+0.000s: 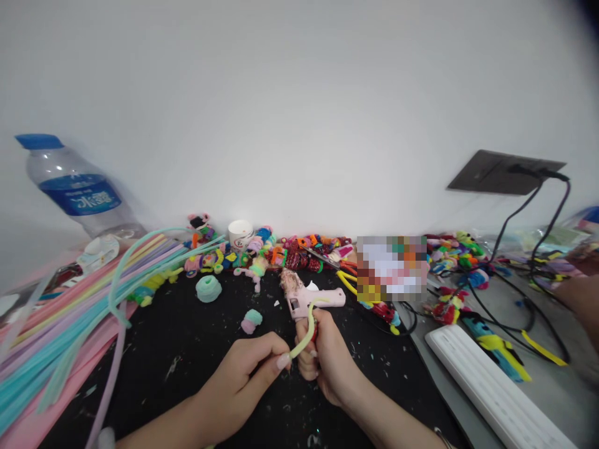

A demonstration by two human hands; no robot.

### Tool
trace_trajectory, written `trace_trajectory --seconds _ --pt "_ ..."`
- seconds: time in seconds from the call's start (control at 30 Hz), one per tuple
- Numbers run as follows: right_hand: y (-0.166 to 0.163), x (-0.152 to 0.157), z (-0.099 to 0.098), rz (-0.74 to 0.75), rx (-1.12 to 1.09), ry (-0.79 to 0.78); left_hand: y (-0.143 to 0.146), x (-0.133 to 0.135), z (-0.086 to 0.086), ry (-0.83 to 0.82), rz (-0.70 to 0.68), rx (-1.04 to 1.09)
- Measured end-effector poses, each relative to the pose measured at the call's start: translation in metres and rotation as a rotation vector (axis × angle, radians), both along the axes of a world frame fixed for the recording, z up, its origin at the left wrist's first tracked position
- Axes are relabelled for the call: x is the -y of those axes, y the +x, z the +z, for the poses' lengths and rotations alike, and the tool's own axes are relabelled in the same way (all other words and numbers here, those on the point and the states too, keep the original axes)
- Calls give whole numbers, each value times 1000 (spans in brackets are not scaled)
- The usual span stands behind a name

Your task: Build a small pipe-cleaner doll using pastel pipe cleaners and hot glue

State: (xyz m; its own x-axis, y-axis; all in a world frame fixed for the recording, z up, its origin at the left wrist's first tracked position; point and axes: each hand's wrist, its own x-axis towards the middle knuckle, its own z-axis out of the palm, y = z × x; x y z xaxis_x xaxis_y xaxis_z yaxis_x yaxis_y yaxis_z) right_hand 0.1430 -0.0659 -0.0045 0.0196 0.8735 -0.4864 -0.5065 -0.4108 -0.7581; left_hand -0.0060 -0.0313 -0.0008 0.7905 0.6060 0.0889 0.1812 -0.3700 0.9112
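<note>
Between the thumb and fingertips of my left hand [255, 368] is one end of a pale yellow pipe cleaner [306, 337]. It curves upward in front of my right hand [327, 355]. The fingers of that hand are curled closed around something mostly hidden, with a bit of red showing. Just beyond lies a pale pink glue gun [299, 301], its nozzle end crusted with brown residue and its handle pointing right. On the black mat [187, 343] are a mint green fuzzy coil [208, 289] and a small green and pink fuzzy piece [251, 320].
Bundled pastel pipe cleaners [88, 305] cover the left side. A plastic bottle [77, 181] and a paper cup [240, 234] stand near the wall, beside several colourful fuzzy figures [304, 252]. Scissors [346, 274], a white power strip [496, 386] and black cables [505, 324] lie rightward.
</note>
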Motion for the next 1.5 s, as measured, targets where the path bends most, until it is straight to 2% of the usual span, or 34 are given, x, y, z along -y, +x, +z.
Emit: trace_trajectory --seconds 0.23,0.77,1.1,1.5 --pt "2 -1 2 19 -58 -17 0 0 -1 -48 -24 0" --pt "1 0 -1 20 7 3 0 0 -3 -43 -12 4" --pt "2 4 -1 -23 -120 53 0 1 0 -24 2 25" --pt "1 2 -1 24 -14 17 0 1 1 -43 -21 14"
